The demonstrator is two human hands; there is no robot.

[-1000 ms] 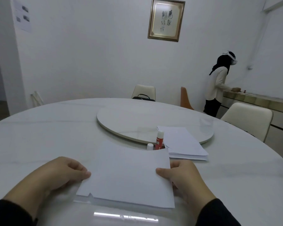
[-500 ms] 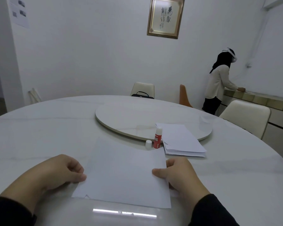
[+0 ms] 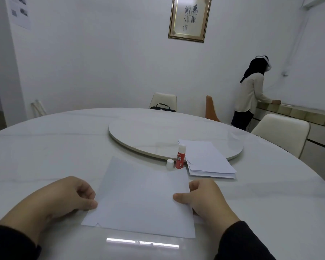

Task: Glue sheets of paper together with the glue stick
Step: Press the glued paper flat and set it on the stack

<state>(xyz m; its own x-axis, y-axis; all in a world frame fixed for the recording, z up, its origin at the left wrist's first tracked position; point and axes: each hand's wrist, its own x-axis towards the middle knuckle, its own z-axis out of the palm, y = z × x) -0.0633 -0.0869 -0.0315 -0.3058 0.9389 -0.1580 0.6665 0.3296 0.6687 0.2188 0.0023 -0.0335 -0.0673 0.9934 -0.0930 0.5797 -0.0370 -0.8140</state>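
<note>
A white sheet of paper (image 3: 141,197) lies flat on the white round table (image 3: 45,151) in front of me. My left hand (image 3: 64,196) pinches its left edge with thumb on top and fingers curled. My right hand (image 3: 204,199) pinches the right edge the same way. A red glue stick (image 3: 180,157) stands upright and uncapped just beyond the sheet, its white cap (image 3: 170,163) beside it on the left. A stack of white paper sheets (image 3: 206,159) lies to the right of the glue stick.
A round turntable (image 3: 158,136) sits at the table's centre, with the paper stack overlapping its near rim. Cream chairs (image 3: 281,132) stand around the table, one with a black bag (image 3: 162,107). A person (image 3: 251,92) stands at a counter at the back right.
The sheet now lies flat on the table, its near edge lowered. Both hands stay on its side edges. The view has shifted slightly.
</note>
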